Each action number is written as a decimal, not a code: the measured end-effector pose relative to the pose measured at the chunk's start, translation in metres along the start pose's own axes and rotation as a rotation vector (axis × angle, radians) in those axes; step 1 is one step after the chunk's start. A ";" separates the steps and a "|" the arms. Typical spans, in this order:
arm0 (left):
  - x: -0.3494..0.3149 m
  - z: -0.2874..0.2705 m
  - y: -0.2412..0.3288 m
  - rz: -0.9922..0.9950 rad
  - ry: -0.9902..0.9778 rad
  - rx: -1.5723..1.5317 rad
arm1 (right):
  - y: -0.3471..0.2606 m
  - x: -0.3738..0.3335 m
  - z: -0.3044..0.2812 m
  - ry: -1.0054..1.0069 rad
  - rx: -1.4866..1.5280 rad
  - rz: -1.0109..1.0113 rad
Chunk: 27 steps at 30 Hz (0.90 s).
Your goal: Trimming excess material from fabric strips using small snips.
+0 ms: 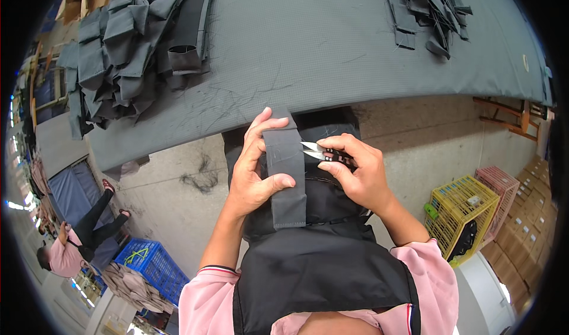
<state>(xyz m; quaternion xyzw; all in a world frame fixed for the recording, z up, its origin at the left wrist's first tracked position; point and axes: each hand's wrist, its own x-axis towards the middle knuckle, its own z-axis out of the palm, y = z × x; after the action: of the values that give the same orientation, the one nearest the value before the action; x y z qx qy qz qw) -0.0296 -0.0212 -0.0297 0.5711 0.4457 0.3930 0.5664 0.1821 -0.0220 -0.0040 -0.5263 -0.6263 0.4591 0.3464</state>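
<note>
In the middle of the frame, the grey strip (285, 157) runs up and down between the hands, its left side gripped by the left hand (252, 172), thumb and a finger bent over its face. Just right of it, the right hand (360, 168) is curled round the snips (335, 156), their parted tips pointing left; a heap (127, 44) of cloth lies upper left

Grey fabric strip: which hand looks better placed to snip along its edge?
Probably the right hand: it holds the small snips, blades parted and pointing at the strip's right edge. The left hand is busy holding the grey fabric strip.
</note>
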 end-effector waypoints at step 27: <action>0.001 0.003 0.001 0.085 -0.093 0.045 | -0.010 0.012 -0.004 -0.136 -0.035 -0.084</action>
<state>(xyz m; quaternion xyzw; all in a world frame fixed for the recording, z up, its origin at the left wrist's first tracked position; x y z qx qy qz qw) -0.0261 -0.0215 -0.0291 0.6196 0.4030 0.3795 0.5565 0.1801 -0.0100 0.0064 -0.4728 -0.6779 0.4679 0.3129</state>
